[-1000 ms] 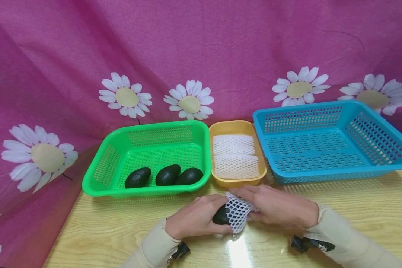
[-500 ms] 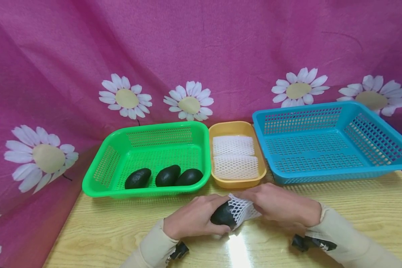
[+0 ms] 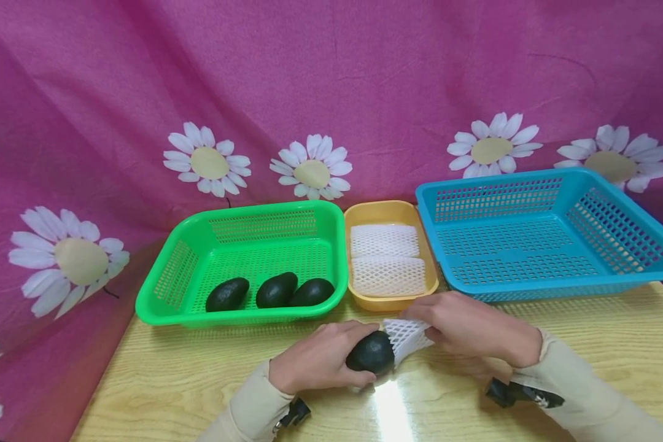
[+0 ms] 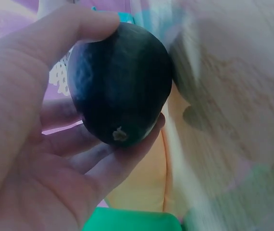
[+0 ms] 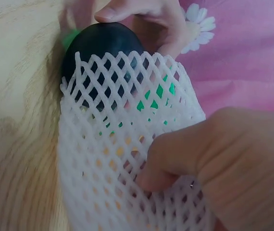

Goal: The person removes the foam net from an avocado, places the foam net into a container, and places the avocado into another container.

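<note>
In the head view my left hand (image 3: 317, 361) grips a dark avocado (image 3: 372, 355) low over the table, thumb on the near side. The left wrist view shows the fruit's stem-end scar (image 4: 120, 134) and the thumb and fingers round it. My right hand (image 3: 472, 326) pinches a white foam net sleeve (image 3: 406, 337), whose mesh mouth sits at the avocado's right end. Seen from the right wrist, the sleeve (image 5: 98, 149) is spread wide, its open edge overlapping the avocado (image 5: 103, 41), most of the fruit outside it.
Several dark avocados lie in a green basket (image 3: 243, 212), one (image 3: 228, 294) apart at the left. White net sleeves (image 3: 389, 276) lie in a yellow tray (image 3: 383, 209) at the centre back. A blue basket (image 3: 530, 285) stands at the right, before a pink daisy cloth (image 3: 387, 92).
The net sleeve, which covered much of the avocado's right part, has shifted right with my right hand. More of the avocado now shows; my left hand has barely moved.
</note>
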Motion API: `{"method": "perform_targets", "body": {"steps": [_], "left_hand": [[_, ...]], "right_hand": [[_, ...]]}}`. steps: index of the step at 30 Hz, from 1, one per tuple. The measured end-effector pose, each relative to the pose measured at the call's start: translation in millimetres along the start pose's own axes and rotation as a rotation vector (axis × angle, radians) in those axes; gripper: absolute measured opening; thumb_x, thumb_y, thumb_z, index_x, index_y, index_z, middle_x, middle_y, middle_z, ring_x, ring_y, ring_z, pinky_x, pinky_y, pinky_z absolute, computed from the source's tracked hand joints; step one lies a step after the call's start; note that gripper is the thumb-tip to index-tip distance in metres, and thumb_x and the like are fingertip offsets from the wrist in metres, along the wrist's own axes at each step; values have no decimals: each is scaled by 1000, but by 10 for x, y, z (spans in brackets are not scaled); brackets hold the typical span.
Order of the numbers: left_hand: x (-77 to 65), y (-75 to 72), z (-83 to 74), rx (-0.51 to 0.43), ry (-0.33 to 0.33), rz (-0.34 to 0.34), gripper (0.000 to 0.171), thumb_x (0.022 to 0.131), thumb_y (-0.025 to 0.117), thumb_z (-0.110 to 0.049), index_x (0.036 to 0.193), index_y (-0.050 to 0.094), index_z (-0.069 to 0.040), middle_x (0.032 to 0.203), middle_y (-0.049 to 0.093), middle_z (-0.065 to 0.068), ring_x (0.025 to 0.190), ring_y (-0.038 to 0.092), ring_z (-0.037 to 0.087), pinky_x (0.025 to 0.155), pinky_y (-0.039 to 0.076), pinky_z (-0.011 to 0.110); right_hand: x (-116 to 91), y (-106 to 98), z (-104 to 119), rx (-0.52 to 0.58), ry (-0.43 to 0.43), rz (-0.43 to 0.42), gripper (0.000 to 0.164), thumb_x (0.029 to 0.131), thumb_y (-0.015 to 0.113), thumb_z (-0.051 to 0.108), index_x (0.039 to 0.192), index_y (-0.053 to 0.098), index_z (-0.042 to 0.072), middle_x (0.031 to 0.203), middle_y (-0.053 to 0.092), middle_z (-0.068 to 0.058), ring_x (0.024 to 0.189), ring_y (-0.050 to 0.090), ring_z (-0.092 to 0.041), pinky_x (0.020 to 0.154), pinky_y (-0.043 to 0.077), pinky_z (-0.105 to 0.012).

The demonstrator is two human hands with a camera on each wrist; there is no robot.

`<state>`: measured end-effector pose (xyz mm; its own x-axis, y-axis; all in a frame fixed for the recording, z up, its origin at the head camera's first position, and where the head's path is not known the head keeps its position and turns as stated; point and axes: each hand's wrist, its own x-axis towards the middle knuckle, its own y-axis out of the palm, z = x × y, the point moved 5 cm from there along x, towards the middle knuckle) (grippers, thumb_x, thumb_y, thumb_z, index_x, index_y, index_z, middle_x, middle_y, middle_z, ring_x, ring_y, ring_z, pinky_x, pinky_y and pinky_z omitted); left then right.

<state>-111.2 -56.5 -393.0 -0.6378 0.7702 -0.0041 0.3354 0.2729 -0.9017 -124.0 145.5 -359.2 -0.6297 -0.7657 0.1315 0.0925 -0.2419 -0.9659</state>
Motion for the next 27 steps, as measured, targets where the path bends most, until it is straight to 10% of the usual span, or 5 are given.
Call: {"method": "perform_targets", "body": {"steps": [27], "left_hand": [[-10, 18, 35, -38, -47, 58, 72, 88, 77, -33, 151, 51, -9, 143, 64, 3, 123, 64, 9, 101, 53, 23]], "right_hand": [[-28, -174, 21, -7, -25, -85, 42, 79, 80, -7, 113, 76, 17, 102, 75, 7, 88, 70, -9, 74, 61, -27]]}}
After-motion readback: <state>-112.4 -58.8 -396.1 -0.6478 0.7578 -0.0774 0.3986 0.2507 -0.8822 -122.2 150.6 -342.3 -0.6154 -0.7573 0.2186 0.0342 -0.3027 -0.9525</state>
